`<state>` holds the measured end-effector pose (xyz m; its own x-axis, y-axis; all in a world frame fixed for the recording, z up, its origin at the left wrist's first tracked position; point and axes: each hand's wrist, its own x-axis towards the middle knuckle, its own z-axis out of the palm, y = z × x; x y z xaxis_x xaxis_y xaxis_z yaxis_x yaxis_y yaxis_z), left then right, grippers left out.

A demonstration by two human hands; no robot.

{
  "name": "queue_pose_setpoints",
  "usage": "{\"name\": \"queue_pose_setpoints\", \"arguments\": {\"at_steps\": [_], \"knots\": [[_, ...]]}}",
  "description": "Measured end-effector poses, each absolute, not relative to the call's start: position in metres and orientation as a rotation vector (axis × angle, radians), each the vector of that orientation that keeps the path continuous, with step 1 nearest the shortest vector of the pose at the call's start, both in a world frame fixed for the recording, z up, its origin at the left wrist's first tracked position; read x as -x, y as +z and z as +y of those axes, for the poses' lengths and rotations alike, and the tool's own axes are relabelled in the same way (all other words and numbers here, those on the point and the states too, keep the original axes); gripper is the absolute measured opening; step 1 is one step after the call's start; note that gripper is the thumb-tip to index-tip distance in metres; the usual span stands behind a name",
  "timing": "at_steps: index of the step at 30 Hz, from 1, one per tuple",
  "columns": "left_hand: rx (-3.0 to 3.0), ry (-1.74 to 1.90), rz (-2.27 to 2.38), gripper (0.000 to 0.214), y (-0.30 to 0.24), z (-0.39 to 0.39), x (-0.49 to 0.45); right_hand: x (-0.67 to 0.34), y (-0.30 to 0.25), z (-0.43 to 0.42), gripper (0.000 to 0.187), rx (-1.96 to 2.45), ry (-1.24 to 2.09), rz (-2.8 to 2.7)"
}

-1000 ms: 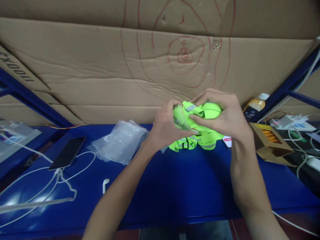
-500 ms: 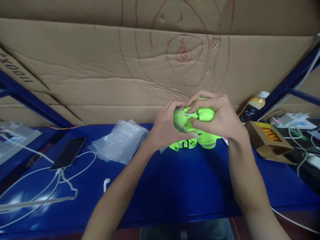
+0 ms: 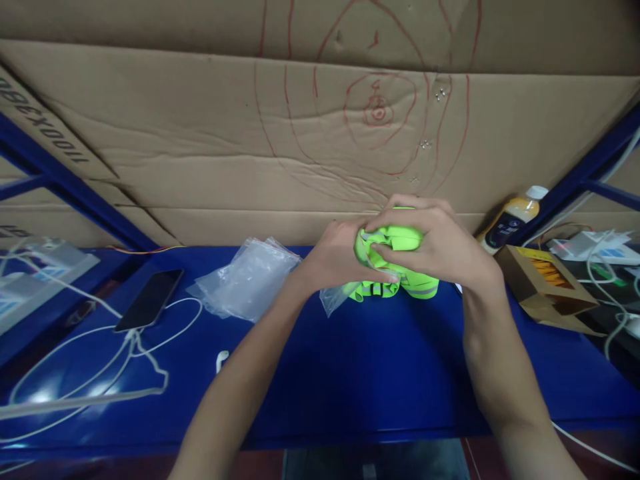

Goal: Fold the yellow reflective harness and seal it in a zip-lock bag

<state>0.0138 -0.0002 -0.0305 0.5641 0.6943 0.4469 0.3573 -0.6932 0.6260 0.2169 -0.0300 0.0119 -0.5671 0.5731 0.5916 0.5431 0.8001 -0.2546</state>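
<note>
A fluorescent yellow-green reflective vest [image 3: 420, 283], bunched up with grey strips and a black buckle showing, is between my hands above the blue table. My left hand [image 3: 336, 257] is curled round the mouth of a clear plastic bag [image 3: 334, 300], whose corner sticks out below the palm. Part of the vest lies in the bag's mouth. With fingers and thumb pinched on the folded fabric, my right hand [image 3: 430, 240] grips the vest at that mouth. How far the vest reaches inside the bag is hidden by my left hand.
Several clear zip bags [image 3: 250, 280] lie on the blue table [image 3: 370, 380], left of my hands. Farther left are a phone [image 3: 150, 300], white cables [image 3: 133, 340] and an earbud [image 3: 221, 360]. A juice bottle [image 3: 513, 217] and cardboard box [image 3: 545, 287] stand right. Cardboard [image 3: 200, 133] backs the table.
My right hand has pushed the vest slightly left, closer to my left hand. More of the bag's corner shows under my left hand. The whole view has shifted a little.
</note>
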Motion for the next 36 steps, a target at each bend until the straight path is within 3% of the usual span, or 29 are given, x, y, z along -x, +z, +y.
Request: {"name": "queue_pose_setpoints", "arguments": {"at_steps": [4, 11, 18, 22, 24, 30, 34, 36], "knots": [[-2.420, 1.101, 0.938, 0.070, -0.043, 0.003, -0.020, -0.215, 0.011, -0.028, 0.031, 0.972, -0.019, -2.315], [-2.477, 1.228, 1.167, 0.060, -0.053, 0.006, -0.021, -0.204, -0.002, -0.027, 0.032, 0.971, -0.058, -2.297], [-2.231, 1.109, 1.234, 0.054, -0.033, 0.003, -0.004, -0.205, 0.004, -0.024, 0.041, 0.840, 0.283, -2.299], [-2.334, 1.194, 1.198, 0.063, -0.041, 0.003, -0.012, -0.211, 0.005, -0.026, 0.026, 0.880, 0.398, -2.287], [-2.385, 1.303, 1.182, 0.067, -0.045, 0.003, -0.018, -0.209, 0.002, -0.026, 0.028, 0.916, 0.323, -2.225], [-2.293, 1.427, 1.403, 0.109, -0.041, 0.005, -0.015, -0.204, -0.005, -0.015, 0.027, 0.890, 0.269, -2.005], [-2.276, 1.181, 1.316, 0.076, -0.034, 0.006, -0.003, -0.204, -0.005, -0.009, 0.028, 0.818, 0.334, -1.920], [-2.326, 1.134, 1.299, 0.073, -0.033, 0.005, -0.001, -0.202, -0.006, -0.009, 0.028, 0.814, 0.366, -1.876]]}}
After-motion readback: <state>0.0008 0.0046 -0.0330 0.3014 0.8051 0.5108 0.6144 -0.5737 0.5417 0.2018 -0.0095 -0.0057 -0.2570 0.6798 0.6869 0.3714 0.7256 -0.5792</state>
